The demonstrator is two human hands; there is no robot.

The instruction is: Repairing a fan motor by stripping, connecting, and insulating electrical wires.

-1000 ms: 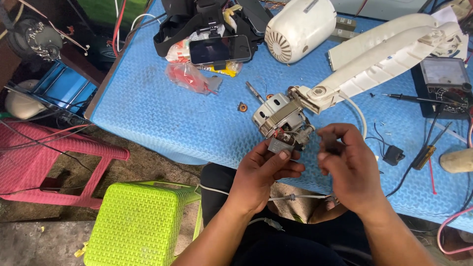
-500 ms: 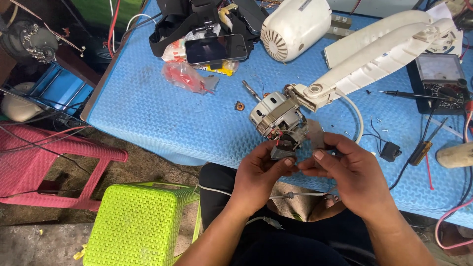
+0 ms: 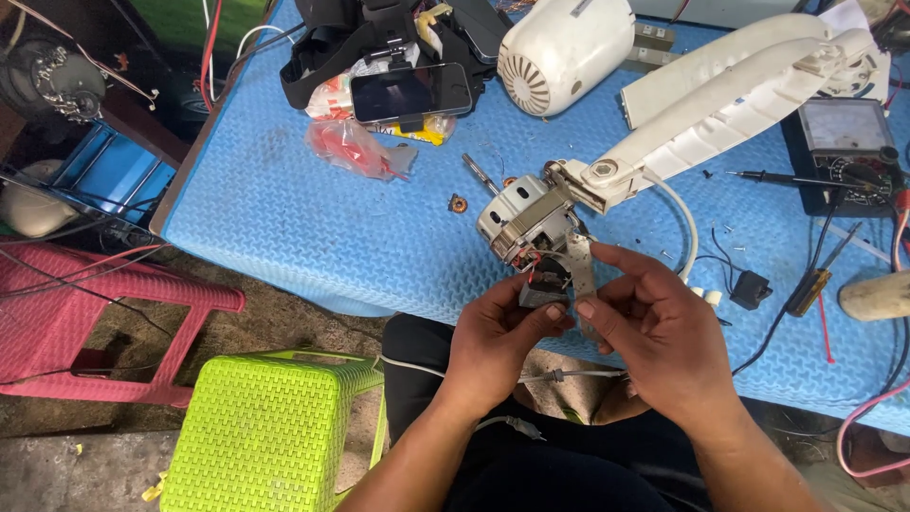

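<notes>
A small electric motor (image 3: pixel 526 220) lies on the blue foam mat (image 3: pixel 303 218), joined to a long white plastic arm (image 3: pixel 730 104). My left hand (image 3: pixel 502 346) pinches a small dark grey part (image 3: pixel 542 292) hanging just below the motor. My right hand (image 3: pixel 659 332) meets it from the right, its fingertips on the same part and against a pale metal bracket (image 3: pixel 580 275). Thin red and black wires run from the motor into the part.
A white motor housing (image 3: pixel 564 52), a phone (image 3: pixel 409 92), a red plastic bag (image 3: pixel 353 147), a small copper coil (image 3: pixel 459 203), a multimeter (image 3: pixel 846 142) with probes and a screwdriver (image 3: pixel 815 284) lie around. A green stool (image 3: pixel 270 427) and pink stool (image 3: pixel 104 313) stand at left.
My hands came together at the part below the motor; the right hand moved left to meet the left. The camera view shifted slightly.
</notes>
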